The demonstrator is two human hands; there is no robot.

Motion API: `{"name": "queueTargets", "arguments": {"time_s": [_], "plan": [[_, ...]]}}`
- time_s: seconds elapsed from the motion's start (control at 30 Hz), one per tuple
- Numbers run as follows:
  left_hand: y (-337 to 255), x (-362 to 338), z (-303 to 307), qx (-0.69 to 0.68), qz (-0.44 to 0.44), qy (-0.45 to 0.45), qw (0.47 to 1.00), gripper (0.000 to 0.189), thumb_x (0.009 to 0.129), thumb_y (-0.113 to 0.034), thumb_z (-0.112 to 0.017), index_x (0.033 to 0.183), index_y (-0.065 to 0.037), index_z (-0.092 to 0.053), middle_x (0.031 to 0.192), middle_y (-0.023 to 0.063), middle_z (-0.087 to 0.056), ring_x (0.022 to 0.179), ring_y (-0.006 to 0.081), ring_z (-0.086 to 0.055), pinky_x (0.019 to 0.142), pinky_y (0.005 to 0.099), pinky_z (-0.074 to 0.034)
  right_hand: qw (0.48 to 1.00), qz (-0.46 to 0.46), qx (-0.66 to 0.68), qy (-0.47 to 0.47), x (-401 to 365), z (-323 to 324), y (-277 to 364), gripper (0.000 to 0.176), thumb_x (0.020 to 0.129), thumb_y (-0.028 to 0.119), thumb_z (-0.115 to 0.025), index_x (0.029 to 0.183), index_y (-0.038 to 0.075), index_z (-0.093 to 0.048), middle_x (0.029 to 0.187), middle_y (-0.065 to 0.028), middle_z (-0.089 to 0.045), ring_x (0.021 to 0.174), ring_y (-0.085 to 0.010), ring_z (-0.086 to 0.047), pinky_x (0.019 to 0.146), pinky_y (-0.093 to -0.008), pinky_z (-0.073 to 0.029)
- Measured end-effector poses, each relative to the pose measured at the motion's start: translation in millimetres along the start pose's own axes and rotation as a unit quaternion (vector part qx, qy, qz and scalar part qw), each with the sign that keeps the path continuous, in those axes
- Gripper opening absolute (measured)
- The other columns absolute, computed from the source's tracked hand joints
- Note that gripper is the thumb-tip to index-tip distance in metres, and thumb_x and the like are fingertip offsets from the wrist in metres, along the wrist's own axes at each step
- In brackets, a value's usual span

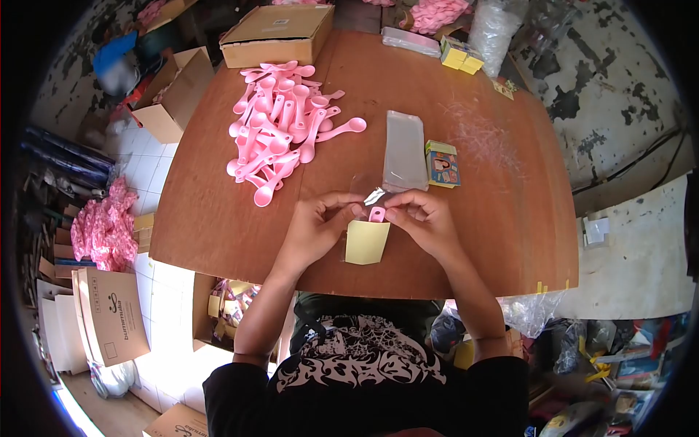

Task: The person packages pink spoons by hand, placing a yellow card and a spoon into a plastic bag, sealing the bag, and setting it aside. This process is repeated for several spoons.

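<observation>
Both hands meet near the table's front edge. My left hand [328,222] and my right hand [422,218] pinch the two sides of a clear plastic bag [375,195] at its open top. Inside the bag sit a yellow card [367,242] and a pink spoon, whose holed handle end [377,213] shows above the card. Just beyond my hands lies a stack of clear bags [405,149]. To its right is a small stack of printed cards [443,164]. A heap of pink spoons [280,120] lies on the left of the table.
On the wooden table [349,80] stand a closed cardboard box [277,33] at the back left and yellow card stacks [461,55] at the back right. Thin plastic strips [484,138] lie at right. An open box [222,309] of packed items sits below the front edge.
</observation>
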State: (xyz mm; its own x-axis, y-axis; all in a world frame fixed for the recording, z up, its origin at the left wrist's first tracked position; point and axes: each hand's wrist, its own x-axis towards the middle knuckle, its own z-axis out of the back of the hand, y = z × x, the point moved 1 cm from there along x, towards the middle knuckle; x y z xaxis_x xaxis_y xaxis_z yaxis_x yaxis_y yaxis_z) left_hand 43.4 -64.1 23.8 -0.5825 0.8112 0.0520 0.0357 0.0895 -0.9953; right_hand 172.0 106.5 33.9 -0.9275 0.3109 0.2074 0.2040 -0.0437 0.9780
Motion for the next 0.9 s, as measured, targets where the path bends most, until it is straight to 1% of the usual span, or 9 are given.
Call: {"name": "queueTargets", "arguments": {"time_s": [0.07, 0.3, 0.37, 0.43, 0.53, 0.67, 0.8, 0.87, 0.9], "plan": [[3, 1, 1, -0.002, -0.039, -0.012, 0.999, 0.022, 0.093, -0.005, -0.063, 0.113, 0.004, -0.066, 0.099, 0.0101, -0.071, 0.088, 0.0113, -0.066, 0.076, 0.0243, -0.056, 1.000, -0.003, -0.006, -0.005, 0, 1, -1, 0.014, 0.091, 0.000, -0.065, 0.103, -0.007, -0.064, 0.096, -0.0089, -0.068, 0.090, -0.0135, -0.067, 0.080, -0.0255, -0.056], [1, -3, 4, -0.029, -0.034, -0.017, 0.999, 0.018, 0.092, -0.004, -0.064, 0.108, 0.002, -0.070, 0.099, 0.0088, -0.072, 0.087, 0.0113, -0.066, 0.076, 0.0246, -0.056, 0.999, 0.008, -0.028, 0.011, -1, 7, -2, 0.013, 0.092, -0.004, -0.061, 0.104, -0.006, -0.066, 0.095, -0.0088, -0.068, 0.084, -0.0115, -0.065, 0.073, -0.0239, -0.054], [1, -4, 6, 0.005, -0.074, -0.001, 0.997, 0.025, 0.091, 0.007, -0.053, 0.108, 0.001, -0.070, 0.101, 0.0098, -0.073, 0.090, 0.0126, -0.068, 0.080, 0.0259, -0.055, 1.000, 0.007, -0.008, 0.011, -2, 9, -3, 0.014, 0.091, -0.006, -0.060, 0.103, -0.005, -0.068, 0.096, -0.0082, -0.068, 0.083, -0.0108, -0.064, 0.072, -0.0226, -0.053], [0, -4, 9, -0.004, -0.062, 0.013, 0.998, 0.027, 0.090, 0.008, -0.052, 0.107, 0.001, -0.071, 0.101, 0.0101, -0.073, 0.091, 0.0130, -0.068, 0.081, 0.0263, -0.054, 0.994, 0.050, -0.077, 0.058, -1, 13, -2, 0.015, 0.087, -0.011, -0.061, 0.097, -0.005, -0.070, 0.100, -0.0111, -0.066, 0.092, -0.0150, -0.065, 0.080, -0.0251, -0.052], [3, -4, 10, -0.006, -0.056, 0.028, 0.998, 0.028, 0.089, 0.009, -0.050, 0.105, 0.002, -0.072, 0.101, 0.0105, -0.073, 0.092, 0.0134, -0.068, 0.082, 0.0269, -0.054, 0.994, 0.037, -0.084, 0.063, -2, 11, 3, 0.021, 0.086, -0.015, -0.058, 0.097, -0.004, -0.072, 0.103, -0.0103, -0.064, 0.095, -0.0151, -0.064, 0.081, -0.0249, -0.051], [1, -5, 8, -0.002, -0.060, 0.016, 0.998, 0.028, 0.086, 0.013, -0.050, 0.098, 0.002, -0.073, 0.097, 0.0100, -0.072, 0.088, 0.0146, -0.067, 0.079, 0.0267, -0.053, 0.993, 0.030, -0.090, 0.070, -3, 13, 0, 0.023, 0.086, -0.015, -0.057, 0.099, -0.004, -0.071, 0.105, -0.0101, -0.064, 0.095, -0.0149, -0.063, 0.082, -0.0252, -0.050], [-2, -6, 10, 0.022, -0.063, 0.023, 0.997, 0.028, 0.084, 0.013, -0.050, 0.099, 0.003, -0.072, 0.097, 0.0104, -0.072, 0.090, 0.0155, -0.067, 0.080, 0.0281, -0.053, 0.994, 0.046, -0.076, 0.071, -4, 11, -2, 0.023, 0.086, -0.014, -0.056, 0.102, -0.004, -0.070, 0.105, -0.0098, -0.063, 0.097, -0.0143, -0.062, 0.084, -0.0260, -0.049], [-7, -7, 9, -0.067, -0.030, 0.021, 0.997, 0.021, 0.088, 0.008, -0.054, 0.098, 0.005, -0.071, 0.095, 0.0113, -0.072, 0.092, 0.0169, -0.067, 0.081, 0.0296, -0.053, 0.995, 0.055, -0.053, 0.067, -3, 9, -1, 0.023, 0.087, -0.014, -0.056, 0.103, -0.004, -0.070, 0.105, -0.0096, -0.063, 0.098, -0.0140, -0.062, 0.085, -0.0264, -0.049], [-6, -7, 9, -0.067, -0.030, 0.021, 0.997, 0.021, 0.088, 0.008, -0.054, 0.098, 0.005, -0.071, 0.095, 0.0113, -0.072, 0.092, 0.0169, -0.067, 0.081, 0.0296, -0.053, 0.993, 0.072, -0.072, 0.064, -3, 8, 0, 0.020, 0.086, -0.010, -0.061, 0.102, -0.003, -0.069, 0.103, -0.0081, -0.064, 0.091, -0.0122, -0.062, 0.078, -0.0238, -0.049]]}}
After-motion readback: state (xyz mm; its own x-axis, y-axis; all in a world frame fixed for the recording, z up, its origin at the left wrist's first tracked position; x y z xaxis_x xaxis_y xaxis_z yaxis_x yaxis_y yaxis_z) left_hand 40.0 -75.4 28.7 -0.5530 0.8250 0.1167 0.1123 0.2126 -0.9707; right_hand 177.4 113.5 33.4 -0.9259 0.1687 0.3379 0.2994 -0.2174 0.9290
